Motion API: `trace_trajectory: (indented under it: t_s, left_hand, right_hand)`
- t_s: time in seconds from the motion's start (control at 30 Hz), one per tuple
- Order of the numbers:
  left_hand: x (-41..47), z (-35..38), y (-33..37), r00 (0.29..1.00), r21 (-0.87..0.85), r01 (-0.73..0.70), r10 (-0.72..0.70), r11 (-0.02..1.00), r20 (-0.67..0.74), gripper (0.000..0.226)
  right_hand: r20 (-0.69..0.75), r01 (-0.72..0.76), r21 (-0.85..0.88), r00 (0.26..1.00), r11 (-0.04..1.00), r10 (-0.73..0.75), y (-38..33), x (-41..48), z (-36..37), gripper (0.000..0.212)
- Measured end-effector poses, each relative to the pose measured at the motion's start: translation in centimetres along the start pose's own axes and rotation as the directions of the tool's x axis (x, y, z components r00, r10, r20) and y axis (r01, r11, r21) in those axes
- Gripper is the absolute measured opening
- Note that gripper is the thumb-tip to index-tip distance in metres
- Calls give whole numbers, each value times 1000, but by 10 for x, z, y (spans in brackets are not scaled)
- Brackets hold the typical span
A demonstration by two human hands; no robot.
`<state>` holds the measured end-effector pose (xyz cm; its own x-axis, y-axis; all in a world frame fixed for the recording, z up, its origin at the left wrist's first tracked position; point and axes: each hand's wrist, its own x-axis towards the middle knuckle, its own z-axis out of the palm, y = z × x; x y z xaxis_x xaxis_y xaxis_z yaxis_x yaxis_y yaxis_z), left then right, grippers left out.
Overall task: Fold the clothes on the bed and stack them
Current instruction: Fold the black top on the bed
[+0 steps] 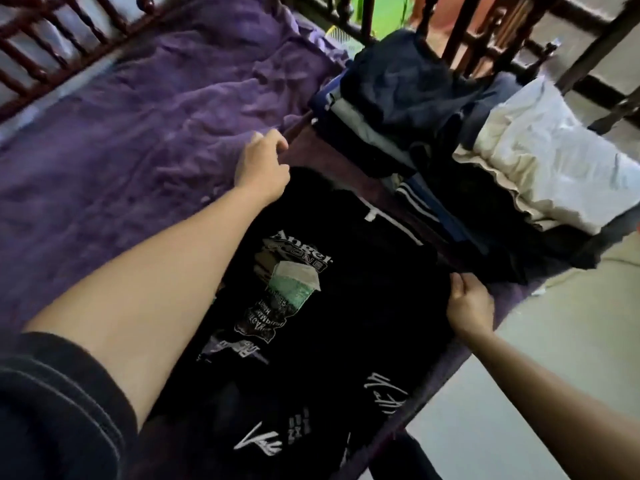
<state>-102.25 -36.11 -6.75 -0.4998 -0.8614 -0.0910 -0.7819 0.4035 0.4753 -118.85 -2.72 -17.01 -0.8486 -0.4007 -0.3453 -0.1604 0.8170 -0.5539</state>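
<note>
A black T-shirt with a green-and-white print and white lettering lies spread on the purple bed sheet. My left hand grips its far corner, fingers curled into the cloth. My right hand pinches the shirt's right edge near the side of the bed. Beyond the shirt sits a stack of folded dark clothes, topped by a navy piece, with grey and striped layers under it. Another black garment with white script lies under the shirt at the near end.
A cream pillow lies at the right next to the stack. Dark red wooden bed rails run along the far side and the head end. The pale floor lies right of the bed edge.
</note>
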Motion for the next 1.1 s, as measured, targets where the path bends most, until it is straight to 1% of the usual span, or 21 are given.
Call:
trace_trajectory:
  t_s: [0.07, 0.1, 0.13, 0.17, 0.23, 0.3, 0.4, 0.47, 0.53, 0.63, 0.7, 0.73, 0.8, 0.83, 0.87, 0.9, 0.93, 0.97, 1.0, 1.07, 1.1]
  left_hand:
    - [3, 17, -11, 1000, -4, 18, -18, 1000, -5, 33]
    - [-2, 19, -24, 999, -1, 46, -46, 999, -2, 35]
    - [-12, 18, -39, 997, 9, 82, -82, 997, -2, 35]
    - [-25, 16, -58, 992, 26, 129, -129, 991, -2, 35]
    - [-61, 7, -99, 963, 48, 268, -269, 962, 15, 34]
    - [-107, -1, -139, 891, 66, 448, -451, 892, 54, 32]
    - [-175, -3, -186, 732, 113, 657, -667, 745, 140, 31]
    - [-212, 2, -213, 627, 110, 755, -761, 646, 168, 28]
    - [-240, 10, -239, 535, 102, 827, -830, 552, 158, 31]
    - [-266, 30, -279, 411, 62, 906, -905, 419, 108, 57]
    - [-277, 44, -306, 330, -32, 944, -941, 329, 79, 77]
    - [-281, 52, -319, 306, -108, 949, -949, 298, 74, 85]
    - [-285, 66, -334, 281, -270, 931, -955, 248, 94, 94]
    - [-285, 71, -337, 285, -320, 917, -952, 237, 111, 91]
    - [-284, 75, -339, 300, -337, 909, -946, 245, 122, 80]
    - [-282, 75, -339, 321, -328, 906, -940, 268, 118, 61]
    - [-279, 72, -336, 339, -318, 900, -937, 297, 86, 38]
    - [-274, 64, -332, 358, -309, 892, -933, 329, 39, 22]
    - [-267, 53, -330, 379, -289, 883, -925, 369, -24, 17]
    - [-249, 23, -330, 423, -254, 851, -886, 461, -191, 24]
    - [-236, 8, -333, 448, -293, 806, -853, 515, -267, 29]
  right_hand:
    - [111, -82, -154, 989, 985, 99, 14, 27, 4, 27]
    - [166, -88, -224, 978, 971, 127, 19, 35, 4, 26]
    - [208, -66, -287, 969, 956, 130, 20, 39, 4, 30]
    - [235, -17, -345, 966, 939, 104, 18, 40, 4, 37]
    - [274, 147, -452, 961, 880, -20, 4, 34, 8, 45]
    - [360, 346, -474, 915, 810, -180, -22, 22, 19, 46]
    - [507, 611, -367, 764, 702, -400, -72, 7, 55, 39]
    - [582, 721, -317, 661, 617, -473, -107, 4, 91, 32]
    - [637, 811, -287, 559, 510, -531, -142, 1, 131, 30]
    - [640, 913, -235, 404, 335, -653, -184, -2, 189, 36]
    - [599, 951, -163, 308, 264, -739, -206, -6, 229, 38]
    - [579, 965, -130, 261, 229, -772, -216, -9, 248, 41]
    - [620, 977, -97, 208, 188, -757, -235, -17, 279, 54]
    - [693, 979, -108, 197, 171, -693, -242, -22, 291, 64]
    - [773, 985, -139, 170, 100, -611, -246, -28, 300, 68]
    - [831, 987, -163, 137, -1, -539, -246, -34, 306, 62]
    - [856, 982, -171, 110, -77, -505, -242, -38, 308, 48]
    - [849, 981, -177, 108, -85, -518, -238, -40, 306, 33]
    - [810, 984, -177, 137, -15, -570, -238, -38, 302, 25]
    - [696, 966, -179, 258, 186, -670, -253, -33, 291, 20]
    - [629, 947, -199, 322, 253, -708, -270, -30, 287, 20]
